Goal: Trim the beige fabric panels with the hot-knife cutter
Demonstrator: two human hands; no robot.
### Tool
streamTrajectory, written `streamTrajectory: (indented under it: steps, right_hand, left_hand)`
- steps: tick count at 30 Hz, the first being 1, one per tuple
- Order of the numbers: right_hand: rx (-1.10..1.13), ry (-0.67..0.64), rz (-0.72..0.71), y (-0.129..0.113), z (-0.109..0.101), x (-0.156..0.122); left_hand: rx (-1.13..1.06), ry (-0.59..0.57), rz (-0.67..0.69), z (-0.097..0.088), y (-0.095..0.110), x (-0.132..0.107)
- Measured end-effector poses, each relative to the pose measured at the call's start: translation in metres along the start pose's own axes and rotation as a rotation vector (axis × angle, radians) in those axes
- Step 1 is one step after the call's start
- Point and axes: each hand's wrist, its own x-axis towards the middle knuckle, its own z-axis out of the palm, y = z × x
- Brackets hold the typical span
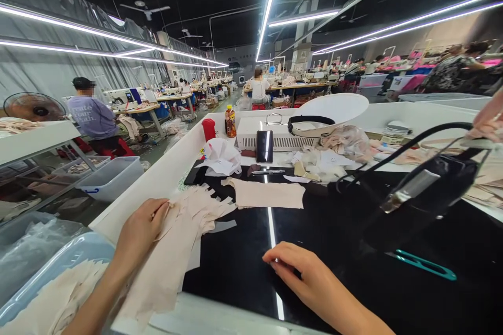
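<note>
My left hand is closed in a pinch on the edge of a beige fabric piece, at the left side of the black tabletop. That piece belongs to a loose, fanned-out stack of similar cut pieces. My right hand hovers at or just over the black surface, thumb and fingertips pressed together. Whatever lies between those fingertips is too small to make out. Beyond both hands lies a neat stack of beige fabric strips. A teal thread snipper rests to the right of my right hand.
A blurred dark device with a black cable is at the right, another person's hand by it. Behind are a phone, a pen, a bottle and a white metal box. A blue tub holds fabric.
</note>
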Motion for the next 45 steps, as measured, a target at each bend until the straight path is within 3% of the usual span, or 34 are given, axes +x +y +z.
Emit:
streamTrajectory:
  steps: [5, 9, 13, 17, 23, 27, 31, 36, 42, 45]
  right_hand:
    - [0.069, -0.035, 0.012, -0.002, 0.011, 0.001]
    - [0.356, -0.1, 0.146, -0.009, 0.027, 0.003]
    - [0.912, -0.127, 0.281, -0.018, 0.038, 0.007]
    - [1.08, 0.041, 0.373, -0.014, 0.034, 0.003]
    - [1.008, 0.161, 0.399, -0.001, 0.02, -0.015]
    - [1.027, 0.143, 0.362, -0.005, 0.016, -0.02]
    - [1.057, 0.161, 0.344, -0.009, 0.011, -0.025]
    - [0.999, 0.125, 0.366, 0.0, 0.008, -0.034]
    - [0.881, 0.049, 0.397, 0.011, 0.006, -0.044]
    - [0.896, -0.024, 0.416, 0.009, 0.004, -0.049]
  left_hand:
    - [-0.1, 0.043, 0.028, -0.007, 0.019, -0.002]
    - [-0.34, 0.058, 0.204, -0.002, 0.059, -0.027]
    - [-0.463, -0.154, 0.485, 0.025, 0.104, -0.069]
    - [-0.547, -0.449, 0.675, 0.055, 0.129, -0.095]
    - [-0.642, -0.684, 0.227, 0.069, 0.129, -0.083]
    - [-0.677, -0.802, 0.204, 0.075, 0.133, -0.078]
    - [-0.876, -0.94, 0.104, 0.079, 0.149, -0.079]
    - [-1.001, -0.912, -0.003, 0.076, 0.164, -0.076]
    - [-1.006, -0.857, 0.025, 0.08, 0.168, -0.074]
    - [-0.984, -0.883, 0.047, 0.075, 0.172, -0.076]
